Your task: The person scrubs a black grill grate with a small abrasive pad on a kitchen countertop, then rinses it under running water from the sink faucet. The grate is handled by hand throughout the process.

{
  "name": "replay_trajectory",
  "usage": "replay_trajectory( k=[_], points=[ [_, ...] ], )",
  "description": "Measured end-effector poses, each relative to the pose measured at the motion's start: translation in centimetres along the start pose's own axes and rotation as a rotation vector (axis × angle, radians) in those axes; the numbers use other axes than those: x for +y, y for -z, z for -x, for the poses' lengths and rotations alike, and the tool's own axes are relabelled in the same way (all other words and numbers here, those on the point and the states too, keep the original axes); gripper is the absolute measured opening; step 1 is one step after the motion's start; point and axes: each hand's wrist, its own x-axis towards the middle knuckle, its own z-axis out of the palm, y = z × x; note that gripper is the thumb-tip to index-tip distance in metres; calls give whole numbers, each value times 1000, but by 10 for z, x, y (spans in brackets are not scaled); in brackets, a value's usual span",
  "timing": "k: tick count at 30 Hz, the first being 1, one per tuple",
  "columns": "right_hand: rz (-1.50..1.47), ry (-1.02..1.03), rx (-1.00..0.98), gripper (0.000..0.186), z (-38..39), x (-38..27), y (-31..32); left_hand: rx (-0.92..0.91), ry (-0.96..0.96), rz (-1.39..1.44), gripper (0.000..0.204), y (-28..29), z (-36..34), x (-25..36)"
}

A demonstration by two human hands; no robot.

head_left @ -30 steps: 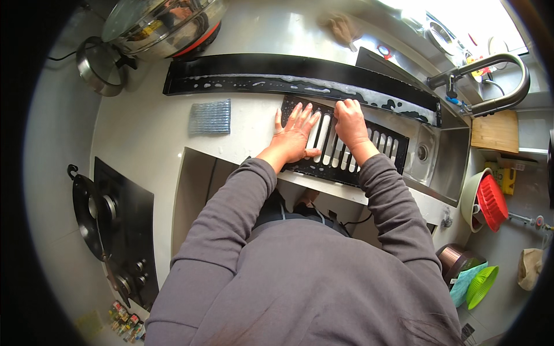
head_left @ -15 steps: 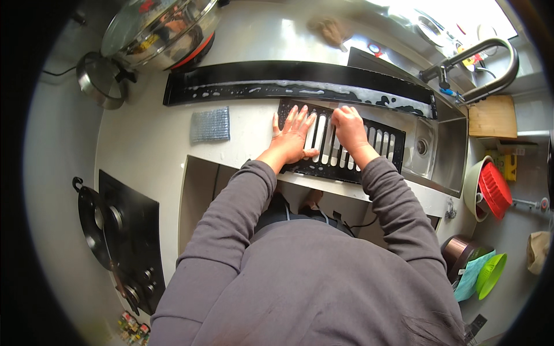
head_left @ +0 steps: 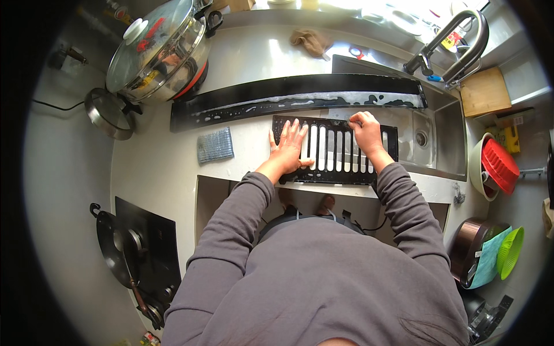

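A black slotted metal panel (head_left: 334, 177) with soapy drops lies across the counter edge and sink. My left hand (head_left: 286, 149) lies open on its left part, fingers spread, pressing it. My right hand (head_left: 365, 132) is closed on its right part, fingertips at the upper edge around something small that I cannot make out. Behind the panel lies a long black trough (head_left: 242, 98) streaked with foam. Left of my left hand rests a grey-blue scrubbing cloth (head_left: 214, 144). The steel sink (head_left: 447, 138) is at the right.
A lidded steel pot (head_left: 161, 63) and small pan (head_left: 107, 115) stand back left, a wok (head_left: 118, 259) on the hob at left. Right are a faucet (head_left: 470, 40), wooden board (head_left: 485, 92), red basin (head_left: 497, 165) and green basket (head_left: 511, 254). A brown cloth (head_left: 309, 40) lies behind.
My right hand has moved rightward along the panel, relative to my left hand, which stays spread on it. The view has shifted, so the counter sits lower and more of the pot shows.
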Motion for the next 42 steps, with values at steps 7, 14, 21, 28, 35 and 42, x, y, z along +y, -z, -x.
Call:
replay_trajectory(
  k=[7, 14, 21, 28, 35, 42],
  points=[
    [-66, 34, -118, 6, -11, 10, -13, 31, -45, -215, 110, 22, -17, 31],
    [71, 117, -21, 3, 4, 11, -23, -119, -83, -148, 121, 16, -37, 43],
    [-26, -1, -56, 4, 8, -3, -14, -102, -85, -142, 121, 11, -38, 38],
    [118, 9, 35, 19, 10, -21, -38, -105, -88, -124, 122, 11, -38, 37],
    [29, -200, -39, 15, 9, -16, -15, -86, -100, -110, 123, 9, -37, 35],
    [280, 188, 39, 4, 3, -29, -45, -88, -91, -94, 118, 10, -36, 36]
  ],
)
